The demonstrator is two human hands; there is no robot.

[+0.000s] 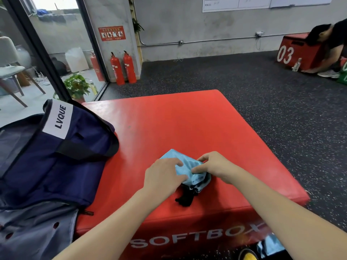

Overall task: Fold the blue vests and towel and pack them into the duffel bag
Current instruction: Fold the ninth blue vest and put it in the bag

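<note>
The duffel bag (56, 162) runs off the left edge. Both hands cover much of the folded blue vest (185, 168). Another blue cloth (270, 246) is cut off at the bottom edge.

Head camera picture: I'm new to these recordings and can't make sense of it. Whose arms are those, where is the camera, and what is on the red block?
There is no machine here. The camera sits on a person's head and looks forward and down, so the two bare arms reaching in from the bottom are that person's own.

The red block is a padded gym box marked SOFTBOX. On it lies a small folded bundle of light blue mesh, a vest, with a bit of black trim or strap showing at its near edge.

The left hand and the right hand both have a grip on the bundle, fingers curled onto the cloth.

To the left stands a navy duffel bag labelled LVQUE, leaning onto the box. More light blue cloth shows at the bottom edge, below the box.
</note>
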